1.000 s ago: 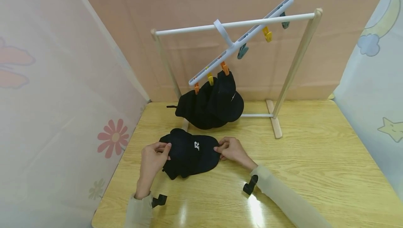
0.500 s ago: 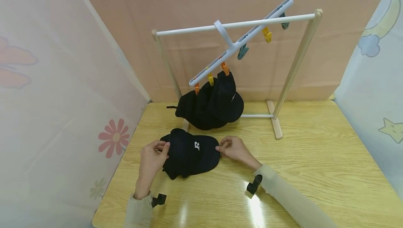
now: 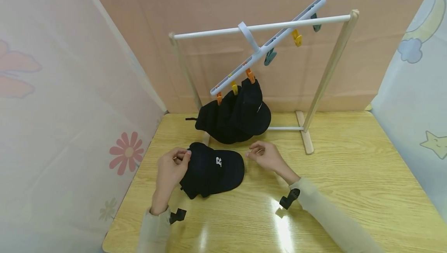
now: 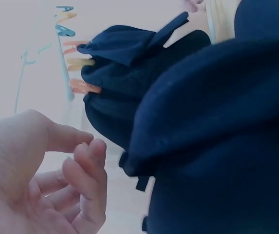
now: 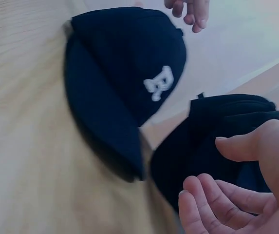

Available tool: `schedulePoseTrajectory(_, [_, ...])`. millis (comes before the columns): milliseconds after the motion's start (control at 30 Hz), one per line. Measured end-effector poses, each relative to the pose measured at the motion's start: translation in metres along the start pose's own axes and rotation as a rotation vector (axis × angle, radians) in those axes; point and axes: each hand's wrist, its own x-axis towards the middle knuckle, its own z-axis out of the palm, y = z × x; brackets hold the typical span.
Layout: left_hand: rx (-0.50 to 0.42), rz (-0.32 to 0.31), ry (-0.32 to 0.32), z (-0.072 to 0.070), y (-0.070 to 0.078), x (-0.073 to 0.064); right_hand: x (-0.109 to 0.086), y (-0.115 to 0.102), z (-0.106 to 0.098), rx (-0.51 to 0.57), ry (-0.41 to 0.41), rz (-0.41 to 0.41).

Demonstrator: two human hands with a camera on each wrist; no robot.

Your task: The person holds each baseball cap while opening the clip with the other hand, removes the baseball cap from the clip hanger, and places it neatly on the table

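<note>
A black baseball cap (image 3: 206, 169) with a white letter R lies on the table, its brim to the right. My left hand (image 3: 172, 167) is at the crown's left side; in the left wrist view its loosely bent fingers (image 4: 83, 183) hold nothing and stand apart from the cap (image 4: 217, 146). Just beyond the brim tip is my right hand (image 3: 267, 157), its thumb and fingers (image 5: 197, 195) parted with nothing between them. Behind, several black caps (image 3: 232, 115) hang from orange and yellow clips on a white clip hanger (image 3: 256, 54).
The hanger hooks over the white bar (image 3: 216, 32) of a rack with wooden legs (image 3: 330, 70). Green clips (image 3: 270, 56) and a yellow clip (image 3: 297, 38) hang on the hanger's right half with nothing in them. A wooden table (image 3: 349, 191) carries it all, between fabric walls.
Both hands have let go of the cap on the table. My right hand has drawn off the brim, up and right; my left hand has lifted slightly. The cap stays put.
</note>
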Motion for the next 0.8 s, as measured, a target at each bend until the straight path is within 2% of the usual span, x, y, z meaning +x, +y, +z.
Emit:
schedulePoseTrajectory(100, [-0.029, 0.029, -0.014, 0.002, 0.008, 0.005, 0.001, -0.010, -0.012, -0.013, 0.026, -0.033])
schedulePoseTrajectory(300, [-0.056, 0.045, -0.058, 0.006, 0.024, 0.016, 0.005, -0.025, -0.031, -0.008, 0.077, -0.105])
schedulePoseTrajectory(667, [-0.069, 0.159, -0.063, 0.015, 0.043, 0.034, 0.012, -0.040, -0.053, -0.012, 0.136, -0.135])
schedulePoseTrajectory(800, [-0.070, 0.177, -0.071, 0.017, 0.048, 0.038, 0.013, -0.048, -0.060, -0.006, 0.151, -0.138])
